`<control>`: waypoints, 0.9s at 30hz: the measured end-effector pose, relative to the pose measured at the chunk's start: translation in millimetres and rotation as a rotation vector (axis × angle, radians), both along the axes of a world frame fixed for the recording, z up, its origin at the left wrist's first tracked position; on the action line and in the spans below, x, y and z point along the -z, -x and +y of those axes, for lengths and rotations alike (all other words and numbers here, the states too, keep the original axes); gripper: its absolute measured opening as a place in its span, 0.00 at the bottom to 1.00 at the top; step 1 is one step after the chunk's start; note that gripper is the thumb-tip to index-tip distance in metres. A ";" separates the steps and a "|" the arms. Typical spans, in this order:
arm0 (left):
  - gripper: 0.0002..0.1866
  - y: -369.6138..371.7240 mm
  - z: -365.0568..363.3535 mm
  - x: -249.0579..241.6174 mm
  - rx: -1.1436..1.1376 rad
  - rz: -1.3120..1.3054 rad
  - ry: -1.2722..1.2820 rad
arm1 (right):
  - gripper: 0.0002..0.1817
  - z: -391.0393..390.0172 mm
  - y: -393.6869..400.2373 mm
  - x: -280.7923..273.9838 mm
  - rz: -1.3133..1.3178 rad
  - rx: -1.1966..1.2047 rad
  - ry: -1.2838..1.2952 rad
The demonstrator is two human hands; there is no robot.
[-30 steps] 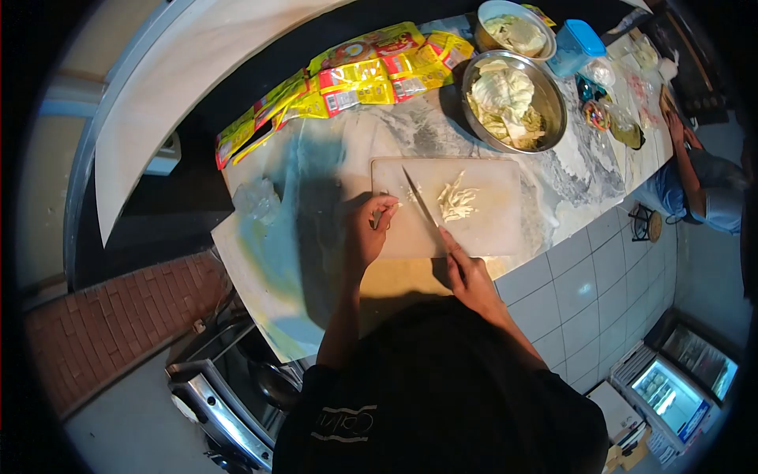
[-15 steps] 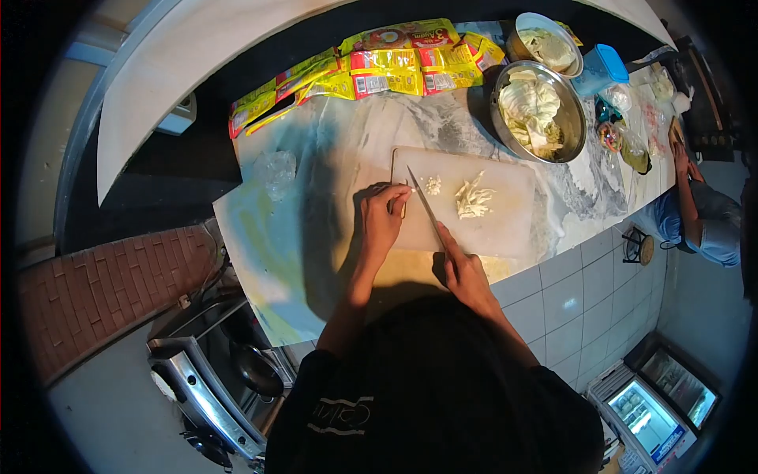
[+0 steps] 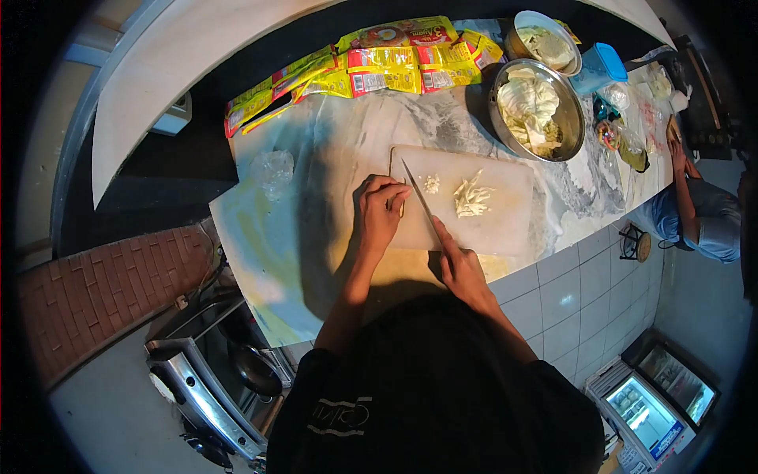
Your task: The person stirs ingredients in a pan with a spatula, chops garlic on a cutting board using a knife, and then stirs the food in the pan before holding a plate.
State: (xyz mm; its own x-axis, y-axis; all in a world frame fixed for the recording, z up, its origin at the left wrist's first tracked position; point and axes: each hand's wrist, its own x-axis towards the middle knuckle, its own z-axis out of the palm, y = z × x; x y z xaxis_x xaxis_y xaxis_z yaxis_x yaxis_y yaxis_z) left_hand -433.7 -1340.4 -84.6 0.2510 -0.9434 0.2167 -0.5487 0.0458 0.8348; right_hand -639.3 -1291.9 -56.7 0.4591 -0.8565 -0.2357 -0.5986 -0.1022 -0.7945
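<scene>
My right hand [image 3: 462,272] is wrapped round the handle of a kitchen knife [image 3: 419,193], its blade slanting away to the upper left over the white cutting board [image 3: 489,233]. At the board's left edge my left hand [image 3: 382,207] is closed in a pinch beside the blade. Between its fingertips is a small pale vegetable piece, mostly hidden. Just right of the blade lies a little heap of finely chopped pale bits [image 3: 431,184]. Farther right on the board sits a loose pile of pale, thin-cut vegetable strips [image 3: 472,196].
Yellow noodle packets [image 3: 383,71] line the back of the marble counter [image 3: 339,126]. A steel bowl of cabbage leaves [image 3: 496,118], a second bowl [image 3: 517,43] and a blue plastic container [image 3: 604,67] stand back right. A clear plastic bag [image 3: 272,174] lies left. Another person [image 3: 695,209] works at far right.
The knife tip has shifted slightly left, staying close to my left fingertips. My left hand keeps its pinch nearly in place. Both piles on the board look the same.
</scene>
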 end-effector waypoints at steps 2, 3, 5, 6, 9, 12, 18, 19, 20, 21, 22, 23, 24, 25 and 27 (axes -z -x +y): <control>0.07 -0.1 0.0 -1.9 0.004 0.013 -0.016 | 0.42 0.4 -0.7 1.3 -0.025 -0.004 0.005; 0.07 -0.3 0.1 -1.9 0.004 0.013 -0.017 | 0.42 0.9 -0.6 2.7 -0.025 -0.004 0.005; 0.07 -0.2 0.0 -1.7 0.003 0.041 -0.034 | 0.42 1.5 -0.1 5.5 -0.024 -0.015 0.030; 0.07 -0.1 0.2 -2.2 0.003 0.041 -0.033 | 0.42 1.5 0.1 6.0 -0.025 -0.015 0.031; 0.07 0.5 1.1 -3.3 -0.007 0.043 -0.040 | 0.45 1.6 -1.8 6.4 -0.018 -0.049 0.069; 0.06 1.9 2.4 -3.1 -0.013 0.038 -0.025 | 0.45 2.9 -5.5 3.5 0.059 -0.055 0.093; 0.07 1.8 -0.3 -0.7 -0.018 0.036 -0.033 | 0.45 -5.6 -3.9 -3.2 0.000 -0.056 0.047; 0.07 1.9 -0.4 0.2 -0.019 0.031 -0.019 | 0.45 -6.4 -1.8 -4.3 -0.017 -0.056 0.017; 0.07 2.0 0.4 1.2 -0.019 0.026 -0.007 | 0.44 -6.1 -0.4 -4.9 -0.034 -0.054 -0.015; 0.07 2.5 0.1 -0.8 -0.023 0.025 -0.006 | 0.44 -5.1 0.3 -3.6 -0.035 -0.059 -0.014; 0.07 3.8 -0.4 -2.7 -0.027 0.041 -0.006 | 0.44 -3.7 1.2 -1.2 -0.064 -0.043 0.014; 0.07 5.2 -0.4 -4.4 -0.031 0.057 -0.007 | 0.44 -2.9 1.8 0.3 -0.092 -0.027 0.040; 0.07 5.9 -0.8 -3.7 -0.035 0.057 -0.007 | 0.44 -3.3 1.3 -0.5 -0.092 -0.031 0.040; 0.07 6.2 -2.1 -2.9 -0.035 0.042 0.001 | 0.44 -3.8 0.7 -2.1 -0.103 -0.014 0.033; 0.07 6.9 -2.5 -2.9 -0.032 0.025 0.008 | 0.44 -3.6 -0.4 -2.9 -0.115 0.006 0.027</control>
State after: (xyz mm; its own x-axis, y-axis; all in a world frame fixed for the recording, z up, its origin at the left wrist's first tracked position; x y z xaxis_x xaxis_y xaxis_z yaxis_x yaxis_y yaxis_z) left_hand -440.6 -1342.9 -81.7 0.2864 -0.9331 0.2175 -0.5286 0.0355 0.8481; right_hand -638.9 -1295.5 -53.9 0.4765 -0.8647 -0.1589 -0.5044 -0.1208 -0.8550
